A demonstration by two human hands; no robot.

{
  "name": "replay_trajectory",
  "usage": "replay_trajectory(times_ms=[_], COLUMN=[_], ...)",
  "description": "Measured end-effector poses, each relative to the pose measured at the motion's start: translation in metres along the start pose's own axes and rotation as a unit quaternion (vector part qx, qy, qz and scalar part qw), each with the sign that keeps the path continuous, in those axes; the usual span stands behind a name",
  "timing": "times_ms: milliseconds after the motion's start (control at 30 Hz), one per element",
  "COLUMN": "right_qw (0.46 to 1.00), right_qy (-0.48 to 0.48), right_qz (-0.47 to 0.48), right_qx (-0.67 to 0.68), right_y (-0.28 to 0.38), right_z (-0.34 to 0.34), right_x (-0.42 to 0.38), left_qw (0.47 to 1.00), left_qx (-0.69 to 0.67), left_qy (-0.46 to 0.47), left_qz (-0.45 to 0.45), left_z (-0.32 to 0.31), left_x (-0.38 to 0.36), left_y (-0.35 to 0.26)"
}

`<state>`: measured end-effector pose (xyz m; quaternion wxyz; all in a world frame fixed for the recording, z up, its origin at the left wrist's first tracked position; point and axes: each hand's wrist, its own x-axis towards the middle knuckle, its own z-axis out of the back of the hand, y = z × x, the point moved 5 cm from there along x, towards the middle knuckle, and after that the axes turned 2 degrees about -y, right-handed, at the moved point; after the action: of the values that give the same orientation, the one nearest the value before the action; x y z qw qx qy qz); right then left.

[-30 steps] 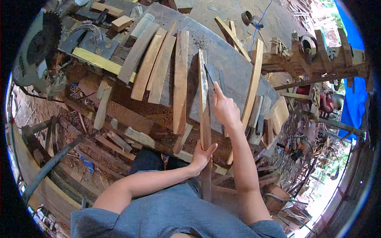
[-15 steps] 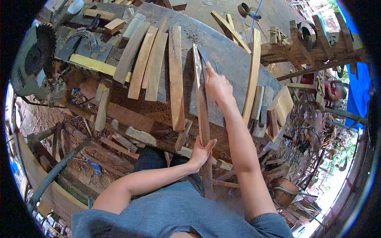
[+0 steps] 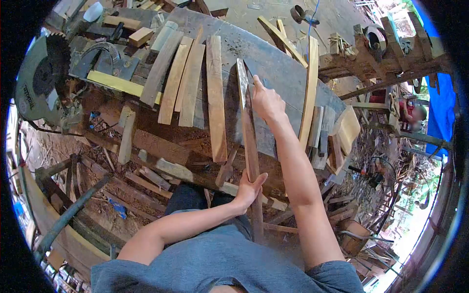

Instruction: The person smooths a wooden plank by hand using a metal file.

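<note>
Grips the wooden strip (image 3: 249, 134) in the left hand (image 3: 248, 192), seemingly to steady it, far end over the tabletop (image 3: 288, 73); clasps a dark flat tool (image 3: 249, 70) in the right hand (image 3: 268, 104) beside that end, index finger extended, seemingly for control.

Single head-worn view from above the chest, facing forward and down over both forearms.

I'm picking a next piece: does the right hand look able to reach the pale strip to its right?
Probably yes: the pale strip lies close, with nothing tall between, but the right hand seems to hold a dark tool.
</note>
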<state>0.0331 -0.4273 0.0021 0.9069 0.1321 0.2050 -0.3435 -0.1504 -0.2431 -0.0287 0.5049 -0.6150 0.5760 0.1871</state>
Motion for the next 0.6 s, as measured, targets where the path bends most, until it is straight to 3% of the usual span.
replay_trajectory(times_ms=[100, 267, 533, 600], right_qw=[1.0, 0.999, 1.0, 1.0], right_qy=[0.013, -0.027, 0.001, 0.002], right_qz=[0.002, 0.019, -0.005, -0.012], right_qx=[-0.019, -0.011, -0.008, 0.01], right_y=[-0.002, -0.002, -0.006, -0.006], right_z=[0.004, 0.001, -0.004, -0.007], right_x=[-0.035, -0.011, -0.04, -0.016], left_qw=[1.0, 1.0, 1.0, 1.0], left_qx=[0.014, 0.0, -0.016, 0.004], left_qy=[0.001, 0.008, 0.024, 0.017], left_qz=[-0.001, -0.011, 0.013, 0.012], left_z=[-0.002, 0.0, -0.001, 0.002], left_x=[0.0, 0.002, -0.001, -0.001], left_y=[0.004, 0.002, 0.001, 0.005])
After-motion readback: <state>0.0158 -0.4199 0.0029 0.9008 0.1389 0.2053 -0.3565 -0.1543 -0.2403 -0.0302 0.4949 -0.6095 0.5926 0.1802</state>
